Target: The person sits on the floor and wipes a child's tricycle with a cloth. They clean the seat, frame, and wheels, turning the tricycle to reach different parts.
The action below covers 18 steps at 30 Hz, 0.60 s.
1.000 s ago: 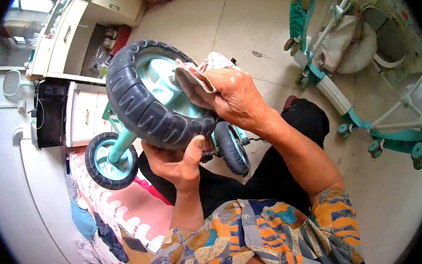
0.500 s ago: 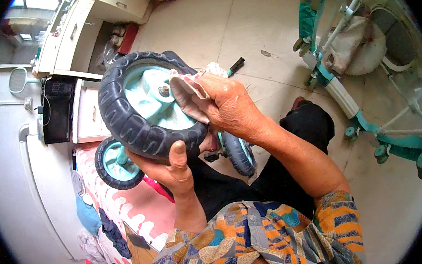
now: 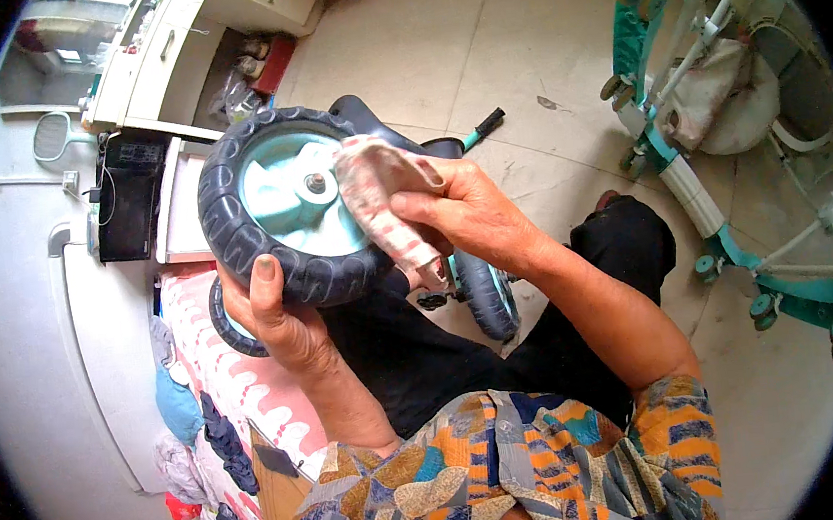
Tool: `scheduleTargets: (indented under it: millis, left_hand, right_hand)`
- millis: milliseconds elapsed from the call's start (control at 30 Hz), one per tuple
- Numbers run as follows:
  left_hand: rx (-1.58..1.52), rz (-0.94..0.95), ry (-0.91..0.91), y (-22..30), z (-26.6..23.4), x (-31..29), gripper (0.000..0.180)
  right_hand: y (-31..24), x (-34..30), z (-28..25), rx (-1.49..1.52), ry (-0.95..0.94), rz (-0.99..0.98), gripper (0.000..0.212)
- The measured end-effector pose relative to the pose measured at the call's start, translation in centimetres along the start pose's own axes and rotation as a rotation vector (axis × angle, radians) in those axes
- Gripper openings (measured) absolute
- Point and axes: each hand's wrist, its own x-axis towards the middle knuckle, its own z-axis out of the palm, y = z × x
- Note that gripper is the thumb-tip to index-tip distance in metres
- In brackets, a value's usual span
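A wheel (image 3: 289, 276) with a chunky black tyre and a pale teal hub (image 3: 276, 188) is tilted up before me. My left hand (image 3: 277, 312) grips the tyre's lower edge, its thumb lying over the tread. In my right hand (image 3: 481, 210) is a pink-and-white checked cloth (image 3: 381, 189), pinched under the thumb and hanging against the hub's right side. Behind my left hand a smaller wheel (image 3: 230, 331) is partly hidden. Another small wheel (image 3: 487, 298) stands below my right forearm, near a pedal (image 3: 431, 300). A teal bar with a black grip (image 3: 489, 123) shows beyond the cloth.
On the right stands a teal-and-white folding frame (image 3: 688, 192) on small castors. A bed with a pink patterned cover (image 3: 261, 402) lies at left, clothes (image 3: 224, 440) along it. White drawers (image 3: 184, 206) and a dark appliance (image 3: 133, 196) are at far left.
My right hand has drawn back a little, and the cloth now hangs more spread out. My left hand has shifted left along the tyre, covering more of the smaller wheel. The whole view has shifted slightly.
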Motion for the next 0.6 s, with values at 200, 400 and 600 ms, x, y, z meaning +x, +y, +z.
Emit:
scheduleTargets:
  millis: [200,400,600]
  left_hand:
    - [0.02,-0.029,-0.007,-0.4,-2.3,0.6,0.066]
    - [0.072,0.0,-0.015,-0.7,-2.7,0.1,0.07]
    - [0.075,0.011,-0.025,-0.8,-2.7,0.0,0.072]
  right_hand:
    - [1.2,0.6,-0.2,0.252,0.155,0.129,0.023]
    - [3.3,2.5,0.5,0.291,0.257,-0.017,0.025]
    - [3.3,4.9,1.3,0.019,0.415,-0.243,0.03]
